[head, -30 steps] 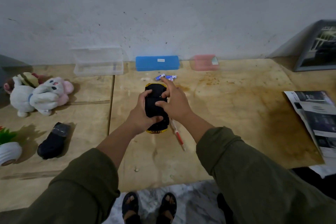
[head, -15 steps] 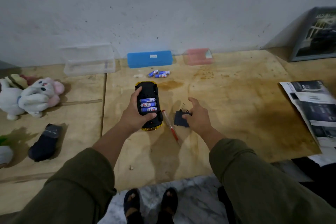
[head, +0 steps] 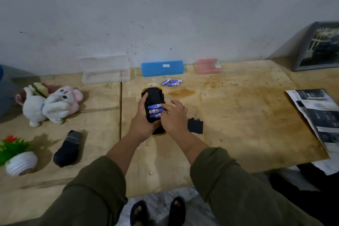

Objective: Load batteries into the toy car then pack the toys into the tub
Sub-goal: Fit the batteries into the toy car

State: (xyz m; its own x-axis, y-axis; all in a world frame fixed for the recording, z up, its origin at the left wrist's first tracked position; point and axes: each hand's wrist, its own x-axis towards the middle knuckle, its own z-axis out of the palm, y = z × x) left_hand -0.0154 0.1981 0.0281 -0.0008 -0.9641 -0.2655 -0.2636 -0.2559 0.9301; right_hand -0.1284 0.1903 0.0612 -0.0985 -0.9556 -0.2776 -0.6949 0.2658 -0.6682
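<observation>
The black and yellow toy car lies upside down on the wooden table, its battery bay uncovered. Three blue batteries sit side by side in the bay. My left hand grips the car from the left side. My right hand reaches over the car's right side, fingertips touching the batteries' right ends. The black battery cover lies on the table just right of my right hand. Three spare blue batteries lie beyond the car. The clear plastic tub stands at the wall, back left.
A blue case and a pink box stand at the wall. Plush toys, a black toy and a potted plastic plant lie at the left. A magazine and a framed picture are at the right.
My right hand took the battery cover off the car, laid it on the table at the right, then came back to the exposed batteries. My left hand kept its hold on the car.
</observation>
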